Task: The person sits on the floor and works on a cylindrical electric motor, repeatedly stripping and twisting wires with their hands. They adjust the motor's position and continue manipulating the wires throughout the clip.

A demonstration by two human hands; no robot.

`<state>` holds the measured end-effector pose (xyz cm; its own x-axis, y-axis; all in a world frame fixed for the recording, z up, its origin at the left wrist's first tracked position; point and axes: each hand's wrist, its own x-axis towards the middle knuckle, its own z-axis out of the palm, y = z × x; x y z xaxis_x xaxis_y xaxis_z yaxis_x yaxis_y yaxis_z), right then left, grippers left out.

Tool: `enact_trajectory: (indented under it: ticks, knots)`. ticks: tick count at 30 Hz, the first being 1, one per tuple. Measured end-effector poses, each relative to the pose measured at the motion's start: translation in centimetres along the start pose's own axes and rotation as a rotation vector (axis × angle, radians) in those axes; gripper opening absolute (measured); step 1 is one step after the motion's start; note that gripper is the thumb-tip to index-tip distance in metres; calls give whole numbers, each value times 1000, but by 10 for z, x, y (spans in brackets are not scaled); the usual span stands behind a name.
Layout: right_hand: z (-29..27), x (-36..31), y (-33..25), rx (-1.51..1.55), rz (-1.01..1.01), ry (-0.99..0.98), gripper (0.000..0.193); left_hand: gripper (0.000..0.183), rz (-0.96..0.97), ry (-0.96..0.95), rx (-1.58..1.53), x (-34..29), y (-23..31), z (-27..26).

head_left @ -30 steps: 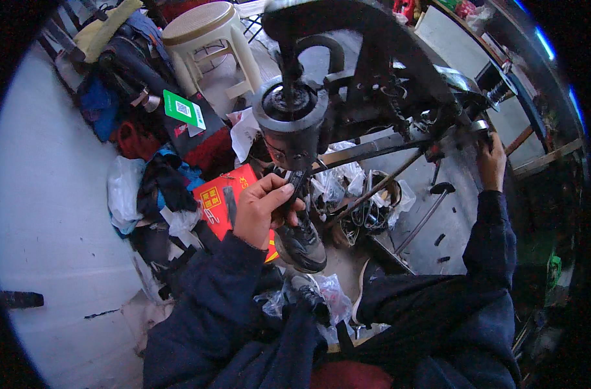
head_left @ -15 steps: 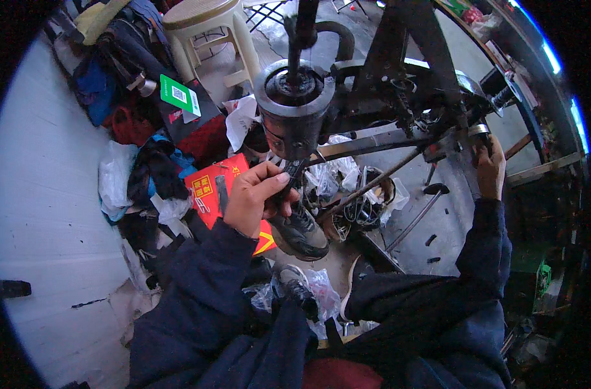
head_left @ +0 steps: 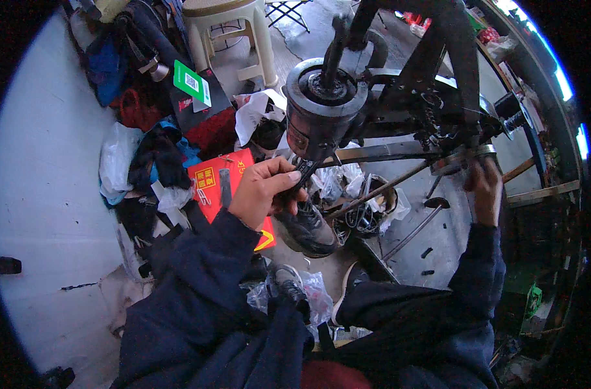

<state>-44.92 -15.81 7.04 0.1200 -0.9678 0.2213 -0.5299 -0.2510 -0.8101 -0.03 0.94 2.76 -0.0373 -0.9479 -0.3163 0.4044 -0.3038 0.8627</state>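
Left hand: the bare left hand (head_left: 263, 188) is pinched down, thumb against index finger, on a narrow black strip with pale marks (head_left: 306, 170); the other fingers curl in beneath.
Right hand: the bare right hand (head_left: 485, 194) is raised, fingers up at a shiny metal ring (head_left: 482, 150) on the machine's right end. Blurred; from where I stand I cannot tell how tightly it is closed, or whether it grips.
Machine: a large black iron machine with a thick arched frame (head_left: 451, 61) spans the upper right, carrying 1 dark, upright metal cylinder with a broad rim (head_left: 315, 133); a dark rod stands in its top.
Strip: directly below the cylinder, at the fingertips. I cannot tell whether it belongs to the shoe.
Shoe: 1 dark grey shoe, toe toward the wearer (head_left: 308, 233), just below the left hand.
Sleeves: 2 navy sleeves (head_left: 198, 279), 1 per arm.
Left of hand: a flat red packet with yellow markings (head_left: 209, 206), partly behind the wrist.
Beyond: a cream plastic stool (head_left: 263, 45); nearer, a green-and-white card (head_left: 190, 84), tilted.
Floor, right: a long metal rod with a dark flat end (head_left: 415, 227).
Floor, near feet: a crumpled clear plastic bag (head_left: 318, 298) beside 1 worn grey shoe (head_left: 288, 282).
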Motion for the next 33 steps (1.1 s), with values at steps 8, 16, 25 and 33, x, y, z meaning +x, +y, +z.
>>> enact_trajectory:
  ticks: [8, 16, 25, 33]
  knots:
    - [9, 19, 114, 15, 379, 92, 32, 11, 0, -4, -60, 1, 3, -1]
    - [12, -4, -2, 54, -48, -80, 25, 14, 14, -20, -26, 4, -1, 0]
    - [13, 12, 109, 155, 318, -50, 32, 16, 27, -2, -40, 4, 0, 2]
    - [9, -4, 1, 51, -25, 56, 19, 17, 7, 20, -4, 6, -1, 2]
